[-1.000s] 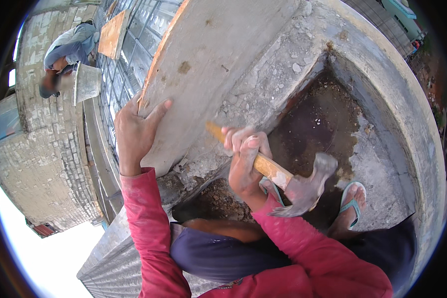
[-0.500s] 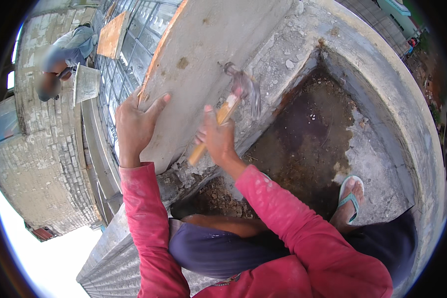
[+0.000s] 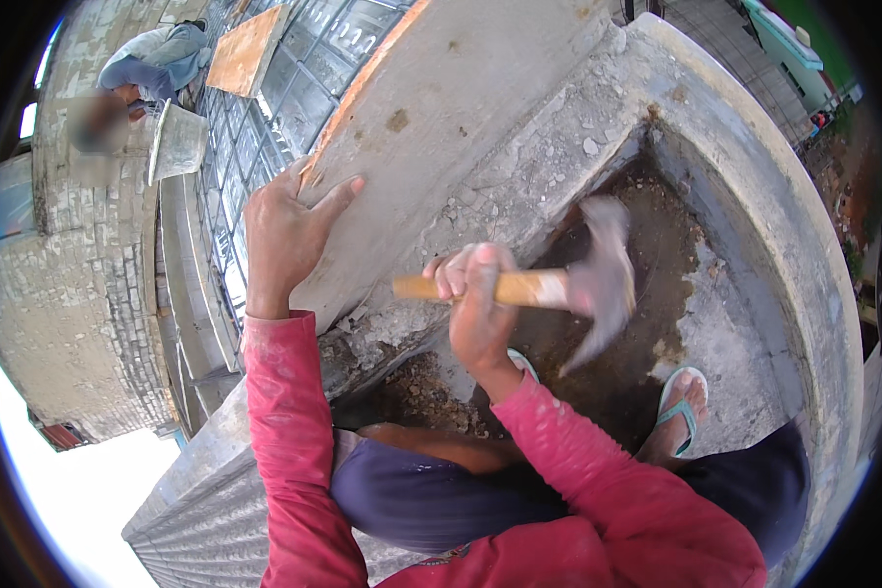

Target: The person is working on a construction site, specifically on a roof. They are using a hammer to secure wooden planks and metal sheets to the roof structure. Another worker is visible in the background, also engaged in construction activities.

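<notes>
My right hand (image 3: pixel 482 304) is wrapped round the wooden handle of a claw hammer (image 3: pixel 539 288). Its metal head is smeared by motion, over the sunken wet corner and clear of any surface. With my left hand (image 3: pixel 289 230) I grip the raw orange edge of a large grey cement-stained board (image 3: pixel 441 127). The thumb lies on the board's face, while the other fingers go over the edge and are partly hidden. Along the board's lower side runs a rough concrete ledge (image 3: pixel 549 162) strewn with chips.
A low curved concrete wall (image 3: pixel 755 147) bounds the corner on the right. Wet dirt and rubble (image 3: pixel 441 397) lie before my knees; my sandalled foot (image 3: pixel 681 412) is at right. Beyond the board are a metal grid (image 3: pixel 314 69), a wooden panel (image 3: pixel 247 49) and a bent-over person (image 3: pixel 157 64).
My right hand has swung the hammer back from the board, right and down over the wet corner. My left hand keeps its grip on the edge; the whole view has shifted slightly.
</notes>
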`<action>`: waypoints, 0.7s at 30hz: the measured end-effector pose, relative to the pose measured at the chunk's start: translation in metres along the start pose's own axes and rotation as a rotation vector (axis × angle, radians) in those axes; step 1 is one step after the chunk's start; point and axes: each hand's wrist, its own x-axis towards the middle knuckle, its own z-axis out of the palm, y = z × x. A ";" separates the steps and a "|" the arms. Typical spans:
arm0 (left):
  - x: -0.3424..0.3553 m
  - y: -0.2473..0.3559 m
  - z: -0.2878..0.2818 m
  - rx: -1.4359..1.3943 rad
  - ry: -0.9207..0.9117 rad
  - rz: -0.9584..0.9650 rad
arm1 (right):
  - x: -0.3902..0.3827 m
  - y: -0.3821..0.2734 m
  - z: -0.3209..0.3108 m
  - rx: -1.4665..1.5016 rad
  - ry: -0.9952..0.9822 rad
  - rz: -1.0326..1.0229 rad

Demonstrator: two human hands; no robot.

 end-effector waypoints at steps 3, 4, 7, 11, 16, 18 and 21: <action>0.005 0.001 -0.001 -0.007 0.000 -0.004 | 0.011 0.021 0.007 0.012 0.030 -0.118; 0.007 0.001 0.002 -0.013 -0.012 -0.001 | 0.018 0.030 0.008 -0.003 0.021 -0.090; 0.001 -0.007 0.004 0.040 0.006 -0.040 | 0.015 0.021 0.012 -0.046 0.048 0.638; 0.004 -0.002 0.001 0.002 0.010 0.006 | 0.002 0.003 0.002 0.066 0.049 -0.071; 0.004 -0.002 0.002 0.015 -0.018 -0.040 | 0.027 0.037 -0.006 -0.285 -0.012 0.379; 0.004 -0.006 0.000 0.061 0.009 -0.004 | 0.022 0.020 -0.009 -0.199 0.019 0.642; 0.001 -0.006 0.004 0.056 0.018 0.047 | 0.000 0.005 -0.013 0.056 0.028 0.093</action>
